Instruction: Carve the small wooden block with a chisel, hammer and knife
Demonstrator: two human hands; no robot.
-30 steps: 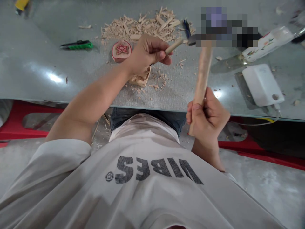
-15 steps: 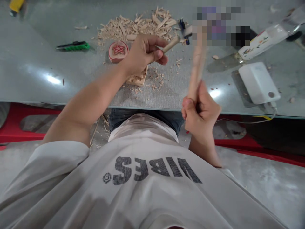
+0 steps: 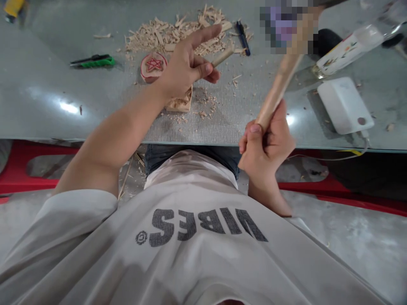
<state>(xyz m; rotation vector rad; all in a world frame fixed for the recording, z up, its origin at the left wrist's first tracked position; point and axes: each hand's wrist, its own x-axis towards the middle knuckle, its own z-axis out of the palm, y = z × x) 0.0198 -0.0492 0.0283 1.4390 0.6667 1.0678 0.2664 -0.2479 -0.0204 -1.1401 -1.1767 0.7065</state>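
Observation:
My left hand [image 3: 187, 67] grips a chisel by its round wooden handle [image 3: 223, 57], between thumb and curled fingers, with the index finger stretched out. The blade is hidden behind the hand. Below that hand lies a square wooden block [image 3: 180, 104] with a roughly hollowed top, partly covered by my wrist. My right hand [image 3: 267, 142] is wrapped round the lower end of a hammer's long wooden handle [image 3: 282, 74]. The hammer is raised and tilts to the upper right, its head mostly out of the picture. A round wood piece with a red star [image 3: 154, 67] sits beside my left forearm.
Wood shavings [image 3: 162, 36] are heaped at the back, with a dark blue pen [image 3: 243, 38] beside them. A green utility knife [image 3: 93, 61] lies at left. At right are a clear bottle [image 3: 349, 51] and a white box with a cable [image 3: 345, 105]. Red stools [image 3: 38, 182] stand below the edge.
The hammer has swung up and to the right, away from the chisel's handle end. My left index finger has straightened off the chisel. The block is still in place.

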